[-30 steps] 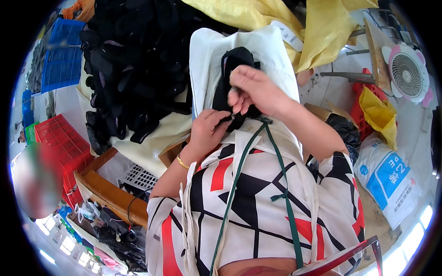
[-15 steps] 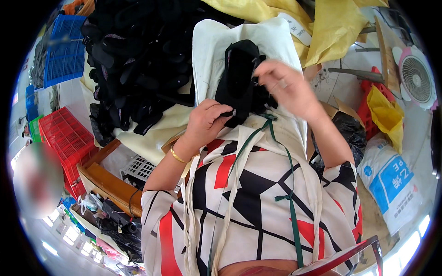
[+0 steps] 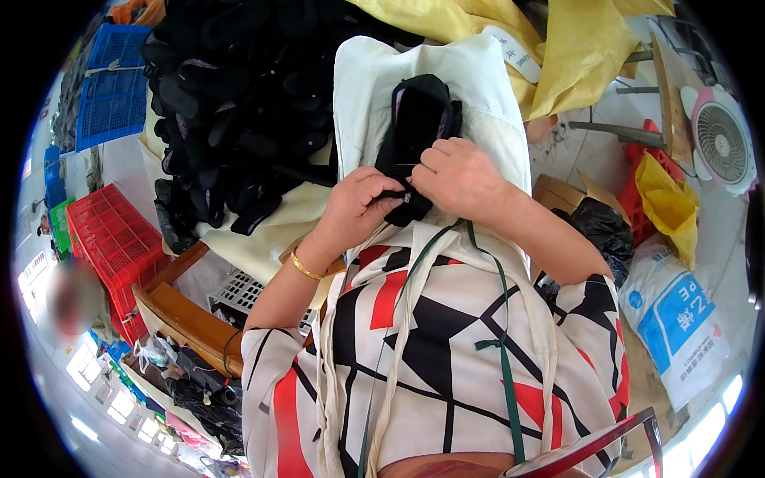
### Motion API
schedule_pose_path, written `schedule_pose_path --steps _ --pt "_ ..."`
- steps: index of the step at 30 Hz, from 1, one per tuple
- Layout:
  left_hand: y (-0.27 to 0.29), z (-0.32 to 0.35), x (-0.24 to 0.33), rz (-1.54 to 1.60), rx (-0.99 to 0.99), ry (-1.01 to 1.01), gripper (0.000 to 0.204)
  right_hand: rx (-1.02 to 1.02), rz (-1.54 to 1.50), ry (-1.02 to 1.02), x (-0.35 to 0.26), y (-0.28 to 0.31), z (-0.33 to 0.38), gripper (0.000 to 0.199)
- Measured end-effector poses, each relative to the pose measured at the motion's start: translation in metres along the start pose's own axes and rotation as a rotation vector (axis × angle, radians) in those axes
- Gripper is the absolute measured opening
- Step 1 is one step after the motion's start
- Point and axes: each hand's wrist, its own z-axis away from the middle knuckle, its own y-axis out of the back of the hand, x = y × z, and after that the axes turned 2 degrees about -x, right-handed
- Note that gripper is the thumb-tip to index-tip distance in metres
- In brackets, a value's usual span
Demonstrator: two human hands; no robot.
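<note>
A black cloth shoe (image 3: 388, 156) lies on the white cloth (image 3: 362, 76) over my lap, its opening facing up and its near end toward me. My left hand (image 3: 358, 209) pinches the near end of the shoe from the left side. Against the same end, from the right, my right hand (image 3: 460, 179) is closed with its fingertips pressed together close to the left ones. A small pale spot shows on the black fabric between the fingertips. Whether the right fingers also hold a needle or thread is too small to tell.
A large heap of black shoes (image 3: 239, 103) fills the far left. Yellow sacking (image 3: 578, 60) lies at the far right. Red crates (image 3: 119, 247) and a wooden bench (image 3: 187, 319) stand left; a fan (image 3: 721, 139) and a white printed sack (image 3: 673, 319) are at right.
My right hand has come down and left from above the shoe's right side to its near end, beside my left hand. The left hand keeps its grip there.
</note>
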Motion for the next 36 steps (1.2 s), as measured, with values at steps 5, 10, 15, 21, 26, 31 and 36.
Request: schedule_pose_path --steps 5,10,15,21,26,31,36 --pt "0.003 -0.005 0.001 0.022 -0.084 0.083 0.014 0.193 -0.099 -0.276 0.012 -0.025 -0.006 0.020" --pt "0.004 -0.005 0.008 0.071 -0.089 0.270 0.014 0.240 -0.221 -0.503 0.013 -0.041 -0.006 0.026" --pt "-0.007 0.018 0.008 0.159 0.229 0.457 0.043 0.290 -0.294 -0.498 0.012 -0.027 0.003 0.020" --pt "-0.034 0.032 -0.003 0.283 0.181 0.694 0.049 0.307 -0.252 -0.426 0.004 -0.017 0.004 0.016" --pt "0.008 0.019 -0.006 0.444 0.406 0.431 0.028 0.410 -0.004 -0.343 0.017 0.030 0.008 0.008" --pt "0.112 -0.040 0.038 0.346 0.289 0.261 0.024 0.426 0.014 -0.503 0.033 0.082 0.034 0.011" --pt "0.113 -0.105 0.003 0.274 -0.197 0.280 0.019 0.196 -0.165 -0.531 0.036 0.089 0.061 0.012"
